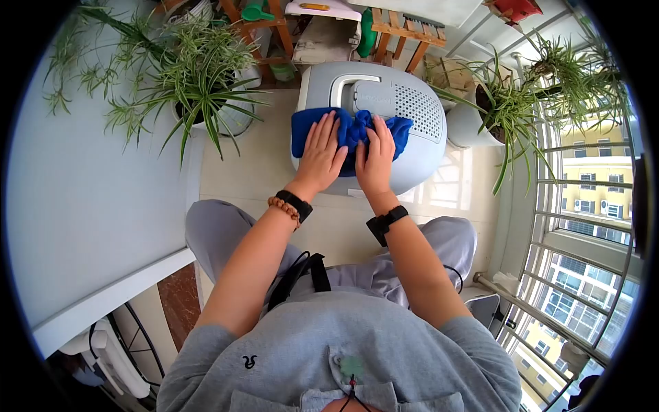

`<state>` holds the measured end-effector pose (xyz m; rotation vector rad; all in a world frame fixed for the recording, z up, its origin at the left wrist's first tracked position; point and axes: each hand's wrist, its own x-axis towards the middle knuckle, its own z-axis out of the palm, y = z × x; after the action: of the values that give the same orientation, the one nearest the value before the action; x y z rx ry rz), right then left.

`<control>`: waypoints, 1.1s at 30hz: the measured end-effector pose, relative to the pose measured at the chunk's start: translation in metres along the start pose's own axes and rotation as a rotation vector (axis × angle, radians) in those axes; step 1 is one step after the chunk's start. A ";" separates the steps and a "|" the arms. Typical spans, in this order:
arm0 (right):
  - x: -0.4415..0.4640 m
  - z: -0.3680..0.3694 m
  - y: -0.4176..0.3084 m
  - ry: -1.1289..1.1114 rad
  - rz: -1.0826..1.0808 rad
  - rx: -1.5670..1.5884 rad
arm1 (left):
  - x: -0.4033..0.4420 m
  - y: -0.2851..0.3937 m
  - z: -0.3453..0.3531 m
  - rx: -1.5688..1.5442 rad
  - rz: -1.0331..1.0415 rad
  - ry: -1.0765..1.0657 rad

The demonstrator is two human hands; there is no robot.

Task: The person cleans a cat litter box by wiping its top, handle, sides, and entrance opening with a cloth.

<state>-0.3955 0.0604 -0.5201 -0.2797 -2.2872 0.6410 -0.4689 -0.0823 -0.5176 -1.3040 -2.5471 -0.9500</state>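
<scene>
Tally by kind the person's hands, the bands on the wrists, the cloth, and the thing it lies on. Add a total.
Hands: 2
Black wristbands: 2
Blue cloth: 1, apparently one piece
Grey container: 1
Total: 6

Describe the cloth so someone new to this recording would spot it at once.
Find the large, rounded light-grey case on the floor, above the picture's centre. On its near side, under the person's left hand and right hand, lies a partly bunched cloth. Its deep blue sets it apart from the pale case.
</scene>
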 end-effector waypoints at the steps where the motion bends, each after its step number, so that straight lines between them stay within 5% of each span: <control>1: 0.004 -0.004 0.002 0.032 0.027 0.079 | -0.007 0.002 -0.001 0.025 -0.016 0.005; 5: 0.075 -0.034 0.018 0.465 0.303 -0.247 | -0.008 0.006 -0.009 0.013 -0.028 -0.123; 7: 0.107 -0.026 0.029 0.469 0.334 -0.112 | -0.010 0.005 -0.006 0.032 -0.050 -0.119; 9: 0.112 -0.003 0.018 -0.056 0.488 0.210 | -0.009 0.006 0.002 0.075 -0.050 -0.090; 11: 0.080 0.014 -0.002 -0.248 -0.148 -0.363 | -0.010 0.007 0.007 0.108 -0.051 -0.085; 13: 0.066 0.006 0.002 -0.370 -0.292 -0.136 | -0.010 0.004 0.006 0.141 -0.047 -0.083; 15: 0.071 -0.023 0.026 -0.327 -0.251 -0.010 | -0.010 0.005 0.002 0.156 -0.029 -0.125; 17: 0.066 -0.032 0.061 -0.022 0.074 -0.349 | -0.008 0.008 -0.003 0.155 -0.014 -0.151; 21: 0.071 0.003 0.041 -0.017 0.261 -0.563 | -0.008 0.003 0.005 0.176 -0.014 -0.138; 26: 0.089 0.025 0.001 -0.410 -0.279 -0.329 | -0.011 -0.003 0.012 0.276 -0.006 -0.167; 29: 0.086 0.001 0.030 -0.342 -0.294 -0.189 | -0.010 -0.004 0.005 0.236 0.042 -0.179; 33: 0.071 -0.025 0.061 -0.008 0.222 -0.439 | -0.008 0.003 -0.001 0.212 0.040 -0.161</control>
<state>-0.4273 0.1481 -0.4949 -0.7484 -2.4061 0.2374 -0.4620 -0.0873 -0.5188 -1.4130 -2.6399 -0.5696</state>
